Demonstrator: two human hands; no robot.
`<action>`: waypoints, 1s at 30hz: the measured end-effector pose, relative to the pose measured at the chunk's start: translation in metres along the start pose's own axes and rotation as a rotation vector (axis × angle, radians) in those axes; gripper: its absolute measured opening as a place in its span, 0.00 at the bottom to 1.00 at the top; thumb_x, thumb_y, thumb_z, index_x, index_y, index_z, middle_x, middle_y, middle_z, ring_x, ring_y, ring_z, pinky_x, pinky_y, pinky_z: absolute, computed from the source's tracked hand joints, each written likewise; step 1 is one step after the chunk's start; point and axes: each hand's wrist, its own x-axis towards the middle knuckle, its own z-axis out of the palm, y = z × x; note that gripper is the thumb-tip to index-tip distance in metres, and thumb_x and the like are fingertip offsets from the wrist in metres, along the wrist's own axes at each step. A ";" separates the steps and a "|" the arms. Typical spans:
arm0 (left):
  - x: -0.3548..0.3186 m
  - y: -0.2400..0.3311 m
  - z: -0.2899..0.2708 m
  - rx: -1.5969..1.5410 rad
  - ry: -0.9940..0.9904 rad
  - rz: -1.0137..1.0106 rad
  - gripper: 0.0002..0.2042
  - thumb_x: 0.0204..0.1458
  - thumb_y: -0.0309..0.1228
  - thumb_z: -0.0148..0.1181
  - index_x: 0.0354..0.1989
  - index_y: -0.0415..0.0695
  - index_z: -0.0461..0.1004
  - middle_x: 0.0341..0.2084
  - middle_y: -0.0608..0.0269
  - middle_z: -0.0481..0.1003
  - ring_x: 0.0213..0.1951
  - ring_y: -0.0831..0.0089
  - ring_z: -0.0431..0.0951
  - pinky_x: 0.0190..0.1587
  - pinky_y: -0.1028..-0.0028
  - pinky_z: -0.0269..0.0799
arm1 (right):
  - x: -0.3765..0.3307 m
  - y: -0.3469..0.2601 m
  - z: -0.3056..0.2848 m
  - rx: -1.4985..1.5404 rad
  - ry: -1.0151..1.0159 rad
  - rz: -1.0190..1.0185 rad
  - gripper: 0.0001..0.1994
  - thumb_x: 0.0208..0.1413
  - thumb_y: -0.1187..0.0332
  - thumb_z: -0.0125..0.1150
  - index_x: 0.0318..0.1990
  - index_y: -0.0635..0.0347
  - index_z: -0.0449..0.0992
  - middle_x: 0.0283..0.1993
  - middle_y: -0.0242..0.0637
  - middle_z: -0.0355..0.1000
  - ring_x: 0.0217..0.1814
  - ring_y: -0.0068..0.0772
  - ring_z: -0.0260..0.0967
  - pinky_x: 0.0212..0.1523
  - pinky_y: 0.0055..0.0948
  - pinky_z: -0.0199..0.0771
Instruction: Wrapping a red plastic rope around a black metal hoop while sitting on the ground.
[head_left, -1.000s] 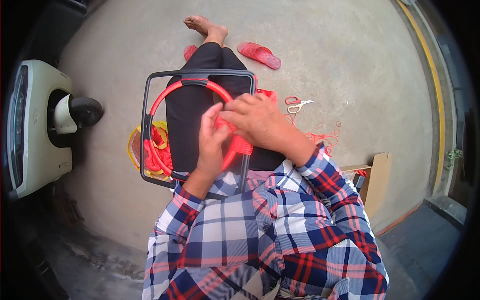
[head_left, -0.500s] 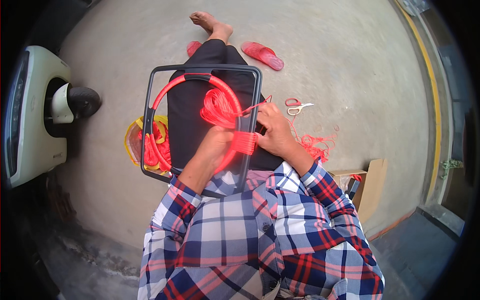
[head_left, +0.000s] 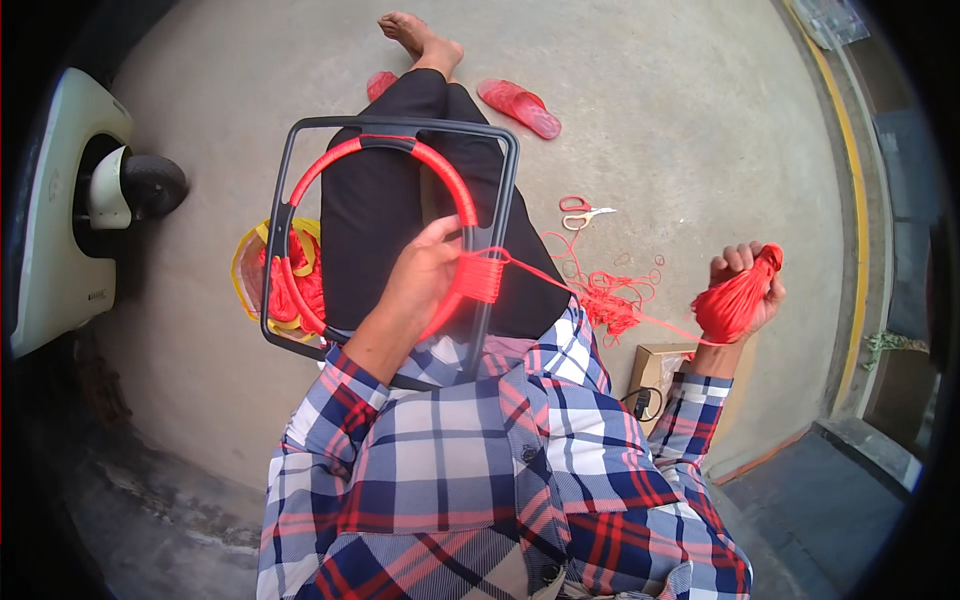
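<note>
A dark rectangular frame with a round ring inside it rests on my lap. Red cord wraps much of the ring, and a flat band of cord turns joins ring and frame side on the right. My left hand closes on the ring beside that band, its fingertips partly behind it. Out to the right, my right hand grips a bundle of red cord. A strand stretches from the band across to this bundle.
Scissors lie on the floor beyond a loose tangle of red cord. A yellow-edged bag of red cord sits left of the frame. A cardboard box stands near my right sleeve; red slippers lie ahead, a white vehicle at left.
My right hand has swung far out to the right with the cord bundle, which was inside the ring before. The strand is now drawn out. My left hand stays at the band, fingers slightly higher.
</note>
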 end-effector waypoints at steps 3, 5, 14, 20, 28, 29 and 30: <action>0.001 0.000 -0.005 0.008 -0.049 0.013 0.12 0.55 0.20 0.45 0.48 0.33 0.68 0.39 0.52 0.76 0.42 0.68 0.80 0.47 0.68 0.78 | 0.005 0.004 0.007 -0.138 0.223 -0.077 0.15 0.56 0.63 0.58 0.46 0.61 0.70 0.37 0.36 0.69 0.38 0.31 0.67 0.40 0.33 0.75; -0.001 -0.001 -0.010 0.029 -0.065 0.001 0.12 0.56 0.20 0.45 0.48 0.33 0.68 0.39 0.52 0.76 0.42 0.68 0.80 0.47 0.68 0.78 | 0.009 0.047 0.042 -0.399 0.381 0.077 0.13 0.56 0.68 0.57 0.45 0.65 0.68 0.39 0.40 0.71 0.33 0.27 0.70 0.31 0.28 0.77; -0.005 -0.006 -0.011 0.189 -0.014 0.004 0.06 0.56 0.20 0.54 0.41 0.34 0.72 0.34 0.53 0.78 0.34 0.71 0.81 0.41 0.71 0.81 | 0.024 0.153 0.093 -0.908 -0.112 0.521 0.08 0.50 0.76 0.64 0.32 0.60 0.69 0.29 0.30 0.72 0.28 0.19 0.69 0.31 0.21 0.69; 0.002 -0.012 -0.017 0.257 -0.014 0.013 0.09 0.56 0.21 0.55 0.44 0.34 0.71 0.32 0.57 0.78 0.33 0.73 0.81 0.40 0.76 0.79 | 0.003 0.151 0.115 -0.670 -0.124 0.549 0.04 0.48 0.77 0.58 0.31 0.61 0.71 0.25 0.27 0.69 0.25 0.17 0.66 0.27 0.21 0.66; 0.004 -0.017 -0.009 1.344 0.167 0.266 0.33 0.54 0.46 0.60 0.59 0.31 0.59 0.40 0.38 0.74 0.45 0.47 0.77 0.45 0.64 0.73 | 0.000 0.128 0.164 -0.429 -0.625 0.813 0.14 0.48 0.69 0.62 0.41 0.66 0.72 0.40 0.38 0.71 0.44 0.30 0.70 0.45 0.28 0.68; 0.009 -0.022 -0.030 1.105 0.163 0.271 0.31 0.58 0.49 0.53 0.58 0.32 0.60 0.38 0.41 0.75 0.41 0.51 0.78 0.41 0.65 0.74 | 0.006 0.124 0.155 -0.522 -0.808 0.768 0.16 0.48 0.67 0.63 0.43 0.67 0.73 0.43 0.40 0.71 0.46 0.32 0.69 0.46 0.29 0.68; 0.013 -0.025 -0.043 0.865 0.150 0.271 0.30 0.62 0.52 0.46 0.57 0.34 0.61 0.36 0.44 0.76 0.37 0.54 0.79 0.37 0.66 0.74 | 0.014 0.120 0.146 -0.615 -0.985 0.716 0.18 0.48 0.64 0.64 0.44 0.68 0.73 0.45 0.42 0.70 0.47 0.35 0.68 0.48 0.31 0.67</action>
